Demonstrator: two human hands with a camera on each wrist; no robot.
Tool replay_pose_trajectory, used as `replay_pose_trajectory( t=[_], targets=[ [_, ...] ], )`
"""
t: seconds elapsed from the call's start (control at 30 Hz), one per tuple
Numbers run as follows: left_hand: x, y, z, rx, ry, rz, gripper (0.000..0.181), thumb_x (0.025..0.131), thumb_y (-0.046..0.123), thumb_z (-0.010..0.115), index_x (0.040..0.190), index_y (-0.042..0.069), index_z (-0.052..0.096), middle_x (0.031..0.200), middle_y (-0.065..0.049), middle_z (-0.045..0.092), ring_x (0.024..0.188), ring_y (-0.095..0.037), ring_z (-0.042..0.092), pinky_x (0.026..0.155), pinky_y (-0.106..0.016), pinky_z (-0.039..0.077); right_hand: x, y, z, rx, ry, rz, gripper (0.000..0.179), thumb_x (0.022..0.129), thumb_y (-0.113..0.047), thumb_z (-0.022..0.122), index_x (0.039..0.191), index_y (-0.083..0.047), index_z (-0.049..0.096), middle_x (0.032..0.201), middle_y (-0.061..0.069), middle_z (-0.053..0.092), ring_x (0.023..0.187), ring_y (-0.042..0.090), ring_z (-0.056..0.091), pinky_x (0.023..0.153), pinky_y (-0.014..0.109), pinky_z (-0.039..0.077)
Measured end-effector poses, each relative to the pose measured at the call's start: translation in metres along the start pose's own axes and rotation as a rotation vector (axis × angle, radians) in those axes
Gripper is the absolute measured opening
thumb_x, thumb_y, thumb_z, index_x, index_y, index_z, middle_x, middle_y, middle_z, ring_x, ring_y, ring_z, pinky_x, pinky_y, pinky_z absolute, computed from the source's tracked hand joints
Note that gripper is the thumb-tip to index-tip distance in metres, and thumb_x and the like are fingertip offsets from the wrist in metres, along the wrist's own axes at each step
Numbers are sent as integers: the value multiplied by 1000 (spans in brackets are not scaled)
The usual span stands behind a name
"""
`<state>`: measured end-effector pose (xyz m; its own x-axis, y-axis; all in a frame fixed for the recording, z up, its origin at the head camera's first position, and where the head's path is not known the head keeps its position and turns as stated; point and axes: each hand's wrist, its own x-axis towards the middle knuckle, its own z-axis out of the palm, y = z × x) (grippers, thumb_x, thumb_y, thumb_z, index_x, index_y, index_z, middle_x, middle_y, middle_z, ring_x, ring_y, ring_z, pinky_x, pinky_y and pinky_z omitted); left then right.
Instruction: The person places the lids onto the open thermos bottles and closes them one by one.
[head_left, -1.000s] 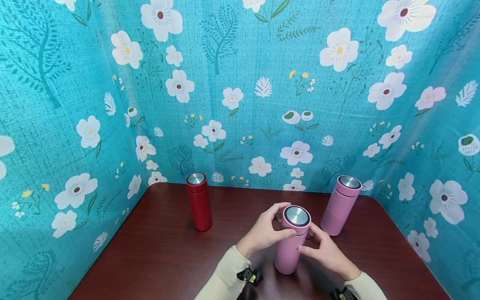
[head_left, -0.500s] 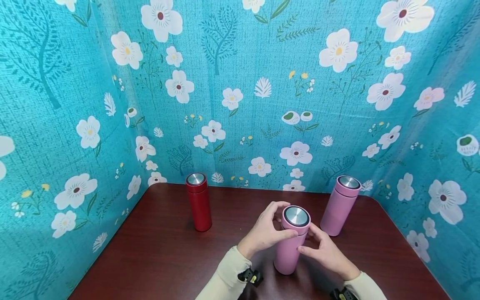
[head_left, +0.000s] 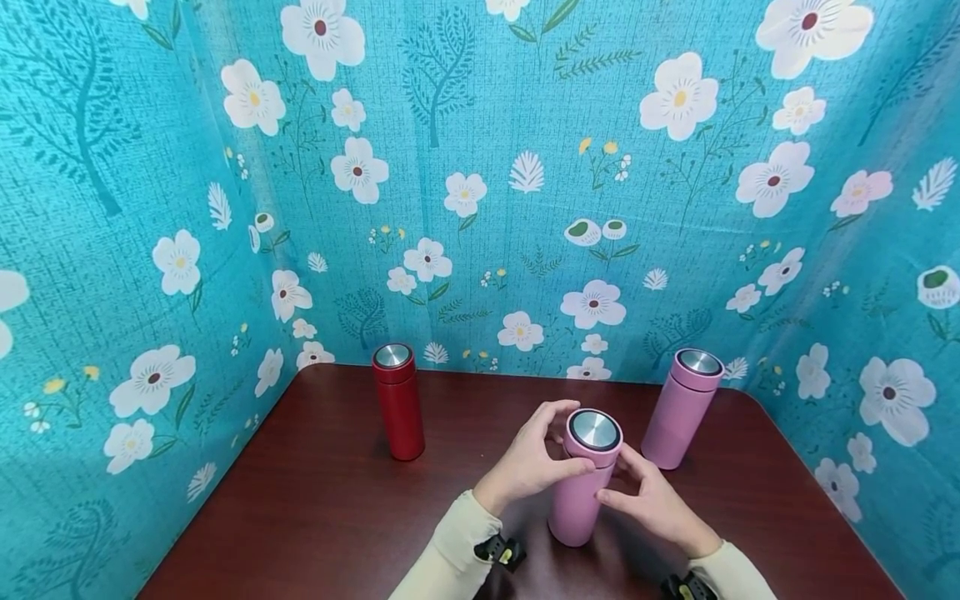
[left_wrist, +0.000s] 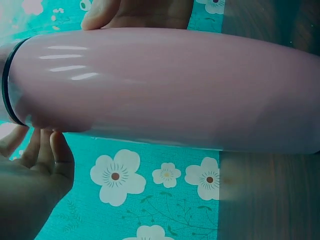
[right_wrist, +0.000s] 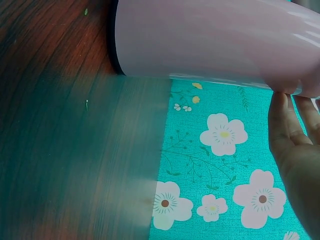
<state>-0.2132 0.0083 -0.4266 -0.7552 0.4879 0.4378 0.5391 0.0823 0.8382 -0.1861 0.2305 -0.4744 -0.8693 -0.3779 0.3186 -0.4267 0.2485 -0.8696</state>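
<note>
A pink thermos bottle (head_left: pixel 577 510) with a brushed-metal disc on its lid stands upright on the table, right of the middle. My left hand (head_left: pixel 527 463) grips it from the left around the lid, thumb across the front near the lid seam. From the right, my right hand (head_left: pixel 654 505) holds the upper body just below that seam, its thumb in front. The fingertips behind the bottle are partly hidden in the head view. In the left wrist view, the glossy pink body (left_wrist: pixel 165 90) lies between both hands; the right wrist view shows its dark-edged base.
A second pink thermos (head_left: pixel 678 421) stands behind and to the right of the hands. A red thermos (head_left: pixel 400 417) stands farther left. Blue flowered cloth (head_left: pixel 480 250) surrounds the back and sides of the dark reddish-brown table (head_left: pixel 300 517).
</note>
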Motion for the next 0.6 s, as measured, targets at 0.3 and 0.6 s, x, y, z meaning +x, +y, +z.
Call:
replay_pose_trajectory(
  t=[0.3,0.6],
  targets=[
    [0,4,2,11,28,-20,70,77,28,78,136,24,41,116,5,51,94,-8,51,76,-25,49,0,1,0,18,-12,-7,64,86,-2,65,143,-5,35,126,6,58,108,13,58,86,28,49],
    [0,0,-1,20,-17,24,60,82,27,72,134,18,43,118,6,55,98,-6,51,82,-27,47,0,1,-1,25,-12,5,65,86,-3,65,144,-9,35,127,7,56,109,14,57,86,29,49]
  ],
)
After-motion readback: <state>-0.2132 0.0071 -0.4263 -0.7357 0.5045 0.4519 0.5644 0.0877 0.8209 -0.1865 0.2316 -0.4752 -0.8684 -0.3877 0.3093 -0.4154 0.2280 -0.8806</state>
